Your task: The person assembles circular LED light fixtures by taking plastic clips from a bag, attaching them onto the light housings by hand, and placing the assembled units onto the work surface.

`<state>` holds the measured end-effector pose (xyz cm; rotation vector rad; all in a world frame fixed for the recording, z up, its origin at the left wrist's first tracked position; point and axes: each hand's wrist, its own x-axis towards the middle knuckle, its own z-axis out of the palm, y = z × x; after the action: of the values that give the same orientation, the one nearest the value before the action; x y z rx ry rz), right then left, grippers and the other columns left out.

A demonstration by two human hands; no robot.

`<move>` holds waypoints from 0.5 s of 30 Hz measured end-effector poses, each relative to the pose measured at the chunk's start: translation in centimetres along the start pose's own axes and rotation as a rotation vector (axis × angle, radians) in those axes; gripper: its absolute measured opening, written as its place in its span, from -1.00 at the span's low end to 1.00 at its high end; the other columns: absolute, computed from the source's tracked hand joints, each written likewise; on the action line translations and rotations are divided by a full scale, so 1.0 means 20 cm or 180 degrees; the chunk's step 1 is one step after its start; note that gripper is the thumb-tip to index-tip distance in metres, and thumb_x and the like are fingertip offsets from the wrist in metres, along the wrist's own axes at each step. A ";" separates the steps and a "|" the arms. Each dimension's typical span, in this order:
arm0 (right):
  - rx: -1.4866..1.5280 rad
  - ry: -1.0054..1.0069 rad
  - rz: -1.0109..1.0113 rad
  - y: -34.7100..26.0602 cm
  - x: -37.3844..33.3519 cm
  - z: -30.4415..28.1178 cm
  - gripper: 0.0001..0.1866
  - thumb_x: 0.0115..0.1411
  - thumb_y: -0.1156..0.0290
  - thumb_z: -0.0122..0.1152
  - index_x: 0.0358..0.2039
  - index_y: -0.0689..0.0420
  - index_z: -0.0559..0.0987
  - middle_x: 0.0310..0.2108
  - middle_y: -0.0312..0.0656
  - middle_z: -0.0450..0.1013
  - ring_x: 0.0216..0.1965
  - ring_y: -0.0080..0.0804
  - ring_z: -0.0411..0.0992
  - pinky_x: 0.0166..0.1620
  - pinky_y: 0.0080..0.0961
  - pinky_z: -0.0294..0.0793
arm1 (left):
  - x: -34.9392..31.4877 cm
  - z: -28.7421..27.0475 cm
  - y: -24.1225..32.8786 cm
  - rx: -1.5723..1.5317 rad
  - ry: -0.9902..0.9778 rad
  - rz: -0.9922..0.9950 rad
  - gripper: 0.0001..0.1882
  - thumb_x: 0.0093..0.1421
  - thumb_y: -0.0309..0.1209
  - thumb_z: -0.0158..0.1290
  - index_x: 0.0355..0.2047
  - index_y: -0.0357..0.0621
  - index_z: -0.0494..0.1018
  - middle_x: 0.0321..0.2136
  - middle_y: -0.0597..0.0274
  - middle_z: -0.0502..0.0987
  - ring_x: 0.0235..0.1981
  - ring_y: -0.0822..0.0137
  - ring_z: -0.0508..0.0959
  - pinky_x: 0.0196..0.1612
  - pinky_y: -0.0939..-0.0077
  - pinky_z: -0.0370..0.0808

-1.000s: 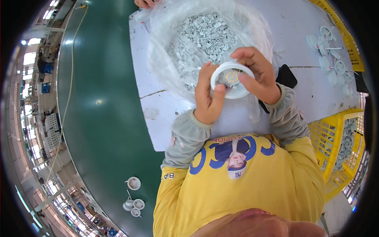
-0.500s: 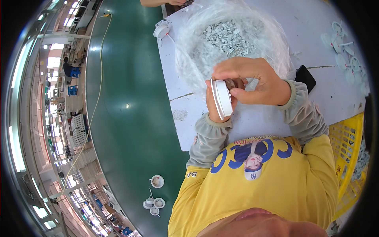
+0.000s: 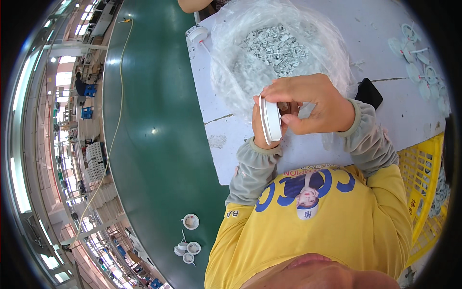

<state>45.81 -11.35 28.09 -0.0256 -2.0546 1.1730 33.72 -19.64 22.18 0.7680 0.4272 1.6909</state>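
A round white plastic housing (image 3: 273, 121) with a wide flange stands on edge above the near part of the table. My left hand (image 3: 258, 129) grips it from the flange side, mostly hidden behind it. Over its top edge curl the fingers of my right hand (image 3: 318, 102), while the right thumb presses near its open side. Whether a small part sits between those right fingers cannot be made out. Just beyond my hands lies a clear plastic bag (image 3: 231, 91), spread open around a heap of small pale grey clips (image 3: 276, 48).
A black phone (image 3: 369, 94) lies right of my right wrist. Several white round parts with wires (image 3: 423, 72) rest at the far right. A yellow crate (image 3: 421, 192) stands beside me. More white housings (image 3: 191, 221) sit on the green surface (image 3: 163, 159). Another person's arm (image 3: 194, 5) shows at the top.
My right fingers have come down onto the housing's upper rim, and the right thumb has shifted slightly lower. The housing stays almost in place. The other person's hand has moved out of view.
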 end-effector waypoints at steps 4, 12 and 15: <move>-0.0338 -0.0038 0.0126 0.00 -0.01 0.00 -0.63 -0.22 0.52 0.14 -0.28 0.21 0.50 -0.27 -0.07 0.47 -0.20 -0.20 0.44 -0.04 -0.36 0.36 | -0.01 0.02 0.00 0.0714 0.0186 0.0106 -0.37 0.20 0.12 -0.46 -0.14 -0.23 0.24 -0.38 0.02 0.39 -0.38 0.26 0.41 -0.27 0.42 0.35; 0.0793 0.0295 0.0551 -0.01 -0.05 0.07 -0.60 -0.13 0.49 0.23 -0.23 0.20 0.36 -0.15 -0.14 0.41 -0.34 -0.50 0.39 -0.26 -0.63 0.37 | 0.01 0.01 -0.04 -0.0303 0.0515 0.0189 -0.44 0.23 0.07 -0.43 -0.21 -0.18 0.30 -0.40 0.18 0.37 -0.41 0.33 0.36 -0.25 0.46 0.33; 0.0665 0.0174 0.0655 -0.01 -0.06 0.08 -0.61 -0.12 0.51 0.24 -0.27 0.17 0.29 -0.02 -0.05 0.31 -0.29 -0.57 0.27 -0.22 -0.66 0.25 | 0.01 -0.04 -0.04 -0.0330 0.0699 -0.0207 -0.47 0.23 0.05 -0.41 -0.25 -0.18 0.30 -0.44 0.24 0.35 -0.45 0.37 0.33 -0.30 0.53 0.31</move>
<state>45.79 -13.22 27.05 -0.1695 -1.9063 1.4922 33.73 -19.09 21.05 0.4896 0.5065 1.7284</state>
